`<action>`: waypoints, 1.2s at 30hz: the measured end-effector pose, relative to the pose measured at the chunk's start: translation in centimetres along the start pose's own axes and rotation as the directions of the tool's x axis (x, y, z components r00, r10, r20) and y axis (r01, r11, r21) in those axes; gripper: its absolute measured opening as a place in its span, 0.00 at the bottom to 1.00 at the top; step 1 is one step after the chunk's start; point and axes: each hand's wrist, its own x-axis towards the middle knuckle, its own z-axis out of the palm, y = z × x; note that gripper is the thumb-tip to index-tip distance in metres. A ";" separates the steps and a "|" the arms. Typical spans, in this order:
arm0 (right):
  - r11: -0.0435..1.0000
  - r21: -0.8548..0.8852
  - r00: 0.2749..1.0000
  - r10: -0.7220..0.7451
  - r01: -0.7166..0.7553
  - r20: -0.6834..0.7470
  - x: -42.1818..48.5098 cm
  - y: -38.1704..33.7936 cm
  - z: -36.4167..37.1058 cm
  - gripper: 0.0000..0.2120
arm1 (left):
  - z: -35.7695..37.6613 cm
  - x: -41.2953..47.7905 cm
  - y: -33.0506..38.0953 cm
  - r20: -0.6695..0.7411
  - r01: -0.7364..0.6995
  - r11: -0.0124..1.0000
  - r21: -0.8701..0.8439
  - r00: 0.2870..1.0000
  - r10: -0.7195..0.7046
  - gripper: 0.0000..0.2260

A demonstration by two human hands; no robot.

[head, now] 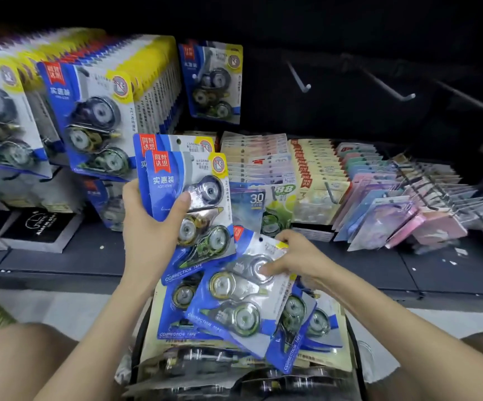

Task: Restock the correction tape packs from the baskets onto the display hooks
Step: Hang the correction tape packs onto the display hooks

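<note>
Roughly midway, I judge: full hooks (95,108), bare hooks (388,83), basket (355,344) heaped; my left grip (147,218) clasps two packs (196,195), my right grip (293,256) pinches another pack (234,302).

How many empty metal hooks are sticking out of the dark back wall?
3 empty silver metal hooks in a row at upper right: the left hook, the middle hook, the right hook. Others may hide in the dark far right.

Dim overhead, blister glare, blurred warped edges.
</note>
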 end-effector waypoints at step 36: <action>0.714 0.247 0.742 -0.545 0.655 -0.390 8.2 -20.3 -2.3 0.25 | -7.1 13.4 6.0 -0.306 -0.281 0.917 -0.281 0.932 0.192 0.16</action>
